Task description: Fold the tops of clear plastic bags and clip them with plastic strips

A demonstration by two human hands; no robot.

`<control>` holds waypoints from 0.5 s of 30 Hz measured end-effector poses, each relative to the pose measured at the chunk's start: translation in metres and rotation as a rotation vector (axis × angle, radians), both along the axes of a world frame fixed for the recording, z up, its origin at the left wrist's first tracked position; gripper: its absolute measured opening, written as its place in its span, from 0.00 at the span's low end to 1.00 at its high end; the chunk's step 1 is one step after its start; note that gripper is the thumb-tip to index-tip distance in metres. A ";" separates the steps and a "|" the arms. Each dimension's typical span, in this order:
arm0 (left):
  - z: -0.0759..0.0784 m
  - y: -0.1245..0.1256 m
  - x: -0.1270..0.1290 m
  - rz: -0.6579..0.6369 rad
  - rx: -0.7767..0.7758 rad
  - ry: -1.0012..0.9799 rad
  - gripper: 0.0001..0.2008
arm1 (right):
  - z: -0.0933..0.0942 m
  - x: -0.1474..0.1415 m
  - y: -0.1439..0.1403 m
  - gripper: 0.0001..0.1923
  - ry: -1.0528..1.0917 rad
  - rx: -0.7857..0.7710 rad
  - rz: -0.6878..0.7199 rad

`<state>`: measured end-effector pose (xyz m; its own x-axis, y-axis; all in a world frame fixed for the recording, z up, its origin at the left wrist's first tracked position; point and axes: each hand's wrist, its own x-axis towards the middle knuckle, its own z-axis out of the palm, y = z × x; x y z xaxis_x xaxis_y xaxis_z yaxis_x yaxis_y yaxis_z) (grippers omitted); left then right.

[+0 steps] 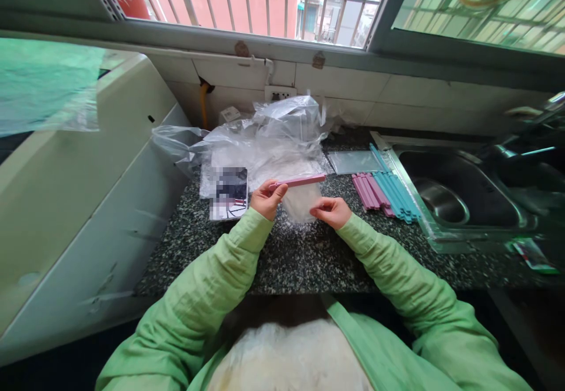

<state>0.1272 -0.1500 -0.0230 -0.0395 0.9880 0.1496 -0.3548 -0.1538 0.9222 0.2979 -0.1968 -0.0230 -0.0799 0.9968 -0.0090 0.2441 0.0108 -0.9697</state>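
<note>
I see both forearms angled inward over the speckled counter point(309, 261). My left hand point(266, 198) pinches one end of a pink sealing stick point(300, 181), held nearly level. My right hand point(332, 211) pinches the clear bag point(301, 201) hanging under it, fingers curled tight.

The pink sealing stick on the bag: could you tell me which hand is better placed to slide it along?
Probably left: the left hand already pinches the pink stick, while the right hand holds the bag.

Heap of plastic bags point(265, 138) behind the hands, sealing sticks point(384, 194) right, sink point(463, 196) beyond.
</note>
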 end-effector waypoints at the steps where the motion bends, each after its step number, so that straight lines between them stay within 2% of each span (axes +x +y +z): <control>1: 0.001 0.000 0.000 0.010 0.002 -0.012 0.19 | -0.001 0.000 0.000 0.15 -0.011 0.010 0.000; 5: 0.002 0.002 0.003 0.053 -0.061 -0.079 0.22 | -0.002 0.000 0.000 0.15 -0.075 0.080 0.001; 9: -0.003 0.004 0.004 0.060 -0.098 -0.124 0.23 | -0.003 0.000 0.000 0.14 -0.116 0.143 0.027; 15: -0.005 0.005 0.005 0.052 -0.131 -0.120 0.24 | -0.003 0.002 0.001 0.14 -0.186 0.142 0.043</control>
<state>0.1320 -0.1446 -0.0281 -0.1008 0.9948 0.0104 -0.4582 -0.0557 0.8871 0.2996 -0.1959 -0.0265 -0.1324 0.9848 0.1121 0.4148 0.1578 -0.8961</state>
